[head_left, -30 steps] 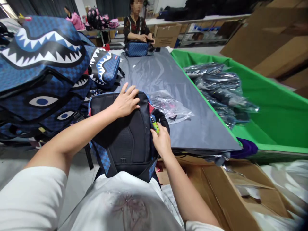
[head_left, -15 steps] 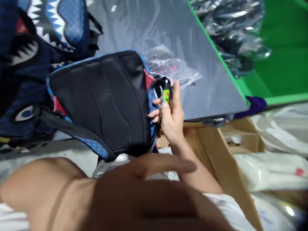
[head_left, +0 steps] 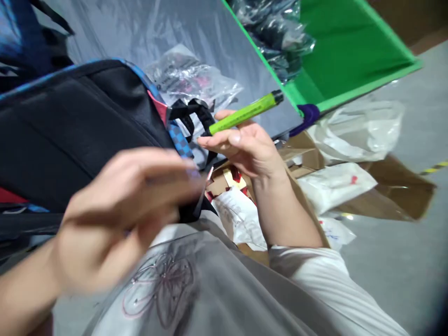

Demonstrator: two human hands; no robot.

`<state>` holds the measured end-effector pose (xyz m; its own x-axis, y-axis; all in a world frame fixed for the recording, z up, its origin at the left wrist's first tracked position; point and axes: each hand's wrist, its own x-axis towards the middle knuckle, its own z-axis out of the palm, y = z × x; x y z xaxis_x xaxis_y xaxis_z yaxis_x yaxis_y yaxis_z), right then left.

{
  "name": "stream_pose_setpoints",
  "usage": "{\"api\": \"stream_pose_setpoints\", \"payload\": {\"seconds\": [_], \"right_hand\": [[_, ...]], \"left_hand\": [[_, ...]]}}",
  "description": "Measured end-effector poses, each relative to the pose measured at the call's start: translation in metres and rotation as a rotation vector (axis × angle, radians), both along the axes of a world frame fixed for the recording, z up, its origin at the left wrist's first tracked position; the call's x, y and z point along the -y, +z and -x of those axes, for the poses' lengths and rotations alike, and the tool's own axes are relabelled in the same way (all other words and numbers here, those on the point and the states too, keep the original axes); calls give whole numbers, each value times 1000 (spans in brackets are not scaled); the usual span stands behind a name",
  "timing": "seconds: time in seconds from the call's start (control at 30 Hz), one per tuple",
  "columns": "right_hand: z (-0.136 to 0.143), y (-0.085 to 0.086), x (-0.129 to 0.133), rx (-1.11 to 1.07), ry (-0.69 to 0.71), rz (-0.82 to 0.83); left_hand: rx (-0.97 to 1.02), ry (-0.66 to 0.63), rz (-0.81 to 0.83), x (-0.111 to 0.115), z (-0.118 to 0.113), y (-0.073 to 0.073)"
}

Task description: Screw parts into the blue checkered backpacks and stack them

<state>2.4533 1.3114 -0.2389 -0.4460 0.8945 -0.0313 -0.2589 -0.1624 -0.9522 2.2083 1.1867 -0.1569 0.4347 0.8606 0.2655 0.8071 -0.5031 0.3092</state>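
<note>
A lime-green marker pen (head_left: 245,112) with black ends slants up to the right in my right hand (head_left: 254,144), between the thumb and fingers. My left hand (head_left: 122,214) is smeared by motion, its fingers bent, close to the camera over the lower right of the backpack (head_left: 80,121). Whether it holds anything cannot be made out. The backpack shows its black padded back, with blue checked edging and red corner pieces. A black strap (head_left: 191,112) loops at its right side, just behind the marker.
A clear plastic bag (head_left: 196,77) lies on the grey table (head_left: 136,28). Plastic-wrapped goods (head_left: 280,32) sit in a green bin (head_left: 350,56) at the right. Below are cardboard boxes (head_left: 395,186) and white bags (head_left: 336,186). Another dark blue bag (head_left: 24,42) is at upper left.
My right hand has turned, so the marker now slants instead of standing upright. My left hand has moved up and left, away from the camera. The view has shifted to the right.
</note>
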Motion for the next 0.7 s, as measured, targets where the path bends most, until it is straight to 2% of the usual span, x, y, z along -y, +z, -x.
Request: {"api": "stream_pose_setpoints", "payload": {"seconds": [0.07,0.13,0.2,0.3,0.37,0.43,0.5,0.57,0.7], "right_hand": [[-5,8,-5,-24,-100,-54],[3,19,-5,-45,-177,-128],[22,29,-1,-91,-193,-198],[60,27,9,-168,-242,-288],[82,11,14,-132,-361,-308],[96,-11,17,-59,-456,-271],[99,-33,18,-10,-500,-229],[93,-47,18,38,-499,-218],[79,-49,21,127,-356,-225]], "left_hand": [[-39,13,-113,-37,5,-29],[-164,49,-167,-69,11,-54],[-335,78,-133,-91,15,-66],[-539,75,-42,-105,13,-62],[-574,47,2,-104,10,-55],[-541,29,17,-101,11,-55],[-486,29,-3,-98,17,-62],[-386,13,-24,-99,26,-72],[-198,-48,26,-104,38,-85]]}}
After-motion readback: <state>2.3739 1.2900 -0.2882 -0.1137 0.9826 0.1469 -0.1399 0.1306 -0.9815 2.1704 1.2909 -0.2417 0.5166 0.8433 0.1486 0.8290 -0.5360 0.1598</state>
